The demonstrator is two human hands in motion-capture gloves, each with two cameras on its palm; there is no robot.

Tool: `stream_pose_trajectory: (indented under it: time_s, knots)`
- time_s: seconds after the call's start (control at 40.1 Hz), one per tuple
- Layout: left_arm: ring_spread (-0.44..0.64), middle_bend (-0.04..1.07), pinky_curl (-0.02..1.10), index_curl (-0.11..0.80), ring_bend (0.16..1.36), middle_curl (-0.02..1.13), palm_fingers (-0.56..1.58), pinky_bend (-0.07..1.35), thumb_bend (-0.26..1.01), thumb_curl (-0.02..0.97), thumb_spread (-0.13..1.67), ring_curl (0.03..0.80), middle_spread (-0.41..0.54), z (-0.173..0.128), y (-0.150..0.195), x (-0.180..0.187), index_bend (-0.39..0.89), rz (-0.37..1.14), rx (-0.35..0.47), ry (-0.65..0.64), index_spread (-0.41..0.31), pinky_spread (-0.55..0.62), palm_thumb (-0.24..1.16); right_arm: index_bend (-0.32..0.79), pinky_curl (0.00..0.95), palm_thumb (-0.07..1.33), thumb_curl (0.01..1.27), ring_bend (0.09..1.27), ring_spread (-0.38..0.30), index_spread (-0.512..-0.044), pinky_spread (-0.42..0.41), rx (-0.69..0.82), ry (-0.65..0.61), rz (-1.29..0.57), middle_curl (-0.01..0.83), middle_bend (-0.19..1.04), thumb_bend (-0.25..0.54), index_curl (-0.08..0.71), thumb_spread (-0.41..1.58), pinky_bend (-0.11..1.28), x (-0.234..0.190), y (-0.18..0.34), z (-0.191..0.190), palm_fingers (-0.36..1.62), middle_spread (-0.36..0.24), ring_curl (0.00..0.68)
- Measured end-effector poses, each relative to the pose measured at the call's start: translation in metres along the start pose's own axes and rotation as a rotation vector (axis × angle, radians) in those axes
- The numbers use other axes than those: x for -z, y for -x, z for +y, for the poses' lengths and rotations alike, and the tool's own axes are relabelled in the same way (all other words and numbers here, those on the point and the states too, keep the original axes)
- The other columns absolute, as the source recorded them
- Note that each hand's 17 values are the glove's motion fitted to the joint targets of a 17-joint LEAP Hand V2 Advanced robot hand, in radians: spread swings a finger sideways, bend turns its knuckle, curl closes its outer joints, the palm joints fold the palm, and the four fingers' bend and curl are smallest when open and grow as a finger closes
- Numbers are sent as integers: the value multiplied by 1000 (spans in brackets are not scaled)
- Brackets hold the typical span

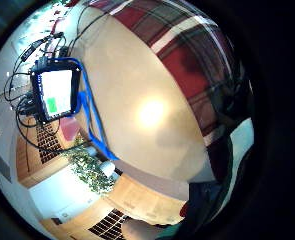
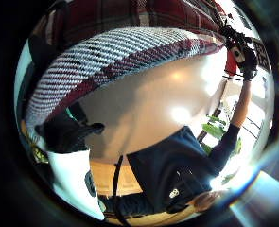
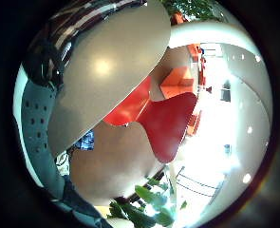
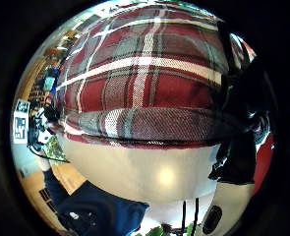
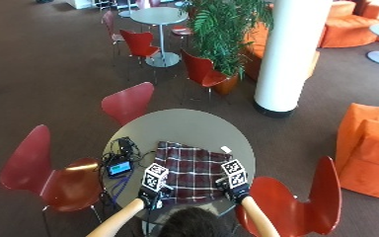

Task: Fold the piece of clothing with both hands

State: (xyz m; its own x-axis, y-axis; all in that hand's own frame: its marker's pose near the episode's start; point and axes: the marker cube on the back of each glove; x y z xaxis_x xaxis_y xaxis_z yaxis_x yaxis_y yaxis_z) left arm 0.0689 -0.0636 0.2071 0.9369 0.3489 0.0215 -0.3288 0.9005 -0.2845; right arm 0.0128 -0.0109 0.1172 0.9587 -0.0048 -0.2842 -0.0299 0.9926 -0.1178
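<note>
Lying flat on the round table (image 5: 183,121), the plaid garment (image 5: 189,170) is pinched at its near corners by the left hand (image 5: 153,190) and right hand (image 5: 237,187), fingers curled on cloth.

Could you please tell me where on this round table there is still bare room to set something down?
The far half of the round table, beyond the plaid garment, is bare up to the rim. A narrower strip lies right of the garment, holding only a small white item. The left side is crowded by the tablet and its cables.
</note>
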Motion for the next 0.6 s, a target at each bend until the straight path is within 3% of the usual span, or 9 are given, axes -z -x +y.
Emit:
stream_pose_trajectory:
  time_s: [0.15,0.249,0.324,0.449,0.598]
  knots:
    - [-303,341,424,450,414,445,1250,614,99,601,528,372,-245,53,-15,-10,194,120,-162,251,-263,-396,886,248,335,1024,588,457,-262,-295,-319,87,193,-144,429,260,24,387,609,519,2,12,53,1212,-233,388]
    - [-329,353,432,465,449,465,1284,629,73,630,477,395,-263,95,-25,10,194,184,-244,340,-277,-409,895,231,340,1036,615,457,-270,-291,-335,213,155,-254,442,268,-2,405,544,510,-3,10,64,1233,-234,402]
    - [-340,360,439,474,471,478,1287,651,56,651,457,412,-274,104,-23,28,188,193,-267,334,-287,-416,897,237,340,1037,637,452,-269,-286,-338,233,147,-280,455,282,-17,420,485,493,14,6,75,1250,-236,411]
    - [-350,374,448,491,494,499,1285,670,28,681,437,432,-286,88,-2,91,193,173,-234,261,-298,-422,900,233,345,1037,667,452,-273,-285,-344,200,173,-354,470,298,-25,441,415,481,60,-13,71,1264,-238,424]
    - [-358,377,462,510,515,520,1278,704,3,717,429,451,-291,15,34,149,192,96,-76,243,-308,-425,906,236,356,1038,696,464,-272,-280,-345,93,212,-385,480,297,-23,465,350,480,88,-37,15,1272,-249,441]
